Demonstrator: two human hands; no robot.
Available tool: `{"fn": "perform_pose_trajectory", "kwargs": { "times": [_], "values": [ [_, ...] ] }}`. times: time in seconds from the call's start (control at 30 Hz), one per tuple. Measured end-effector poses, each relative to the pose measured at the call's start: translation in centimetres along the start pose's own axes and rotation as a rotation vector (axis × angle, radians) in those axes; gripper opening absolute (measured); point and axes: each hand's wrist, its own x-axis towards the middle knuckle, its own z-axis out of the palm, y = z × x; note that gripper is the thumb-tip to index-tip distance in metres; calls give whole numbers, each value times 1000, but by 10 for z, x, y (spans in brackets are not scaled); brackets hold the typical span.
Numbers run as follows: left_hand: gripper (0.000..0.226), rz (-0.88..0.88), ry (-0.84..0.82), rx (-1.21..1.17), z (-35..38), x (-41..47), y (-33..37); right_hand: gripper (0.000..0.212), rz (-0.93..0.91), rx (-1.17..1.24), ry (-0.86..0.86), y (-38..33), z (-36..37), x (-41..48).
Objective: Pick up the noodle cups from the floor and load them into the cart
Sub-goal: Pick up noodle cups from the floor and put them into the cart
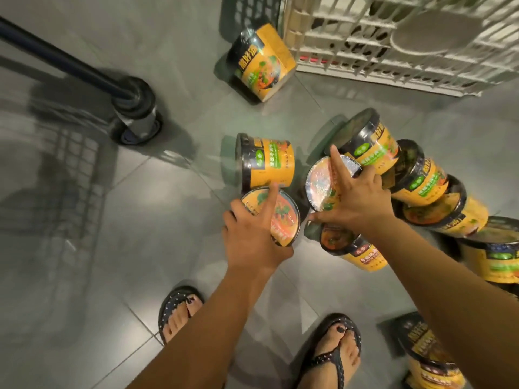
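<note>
Two hands reach down from the near edge, both arms stretched out over the floor (168,209). The left hand (252,237) grips the left cup (283,220) from above, with the index finger laid straight across the lid, the thumb hooked on the near rim and the other fingers curled over the left rim. That cup stands lid up, its axis roughly vertical. The right hand (359,203) clasps the lid of the right cup (320,183), fingers spread wide, index at the far rim and thumb at the near rim; the lid tilts up and leftward. A third cup (266,161) lies on its side just beyond the left cup, lid facing left. More cups (421,181) lie heaped at right. A far cup (261,63) leans beside a white crate (365,43).
</note>
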Motion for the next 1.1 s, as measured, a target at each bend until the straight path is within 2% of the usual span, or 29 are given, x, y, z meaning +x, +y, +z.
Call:
{"fn": "perform_pose_trajectory", "kwargs": {
  "times": [0.13,0.27,0.5,0.67,0.8,0.93,1.03,1.1],
  "values": [
    [122,16,25,40,-27,-7,-21,125,90,199,44,-16,8,-15],
    [119,-71,66,24,-65,-23,-37,118,65,360,111,-51,1,-59],
    [116,-183,17,58,-160,-71,-58,120,58,388,70,-103,-67,-126],
    [115,-217,-13,32,-246,-123,-55,117,-62,369,110,-128,-148,-181],
    [120,-280,29,-39,-304,-186,-49,112,-151,463,83,-132,-209,-243],
    [128,-356,148,-131,-348,-274,-37,111,-223,465,-63,-121,-275,-328],
    [127,-375,281,-257,-369,-350,-23,115,-247,533,-63,-107,-316,-395],
    [127,-429,291,-299,-388,-401,-9,122,-273,554,-54,-98,-340,-436]
  ]
}}
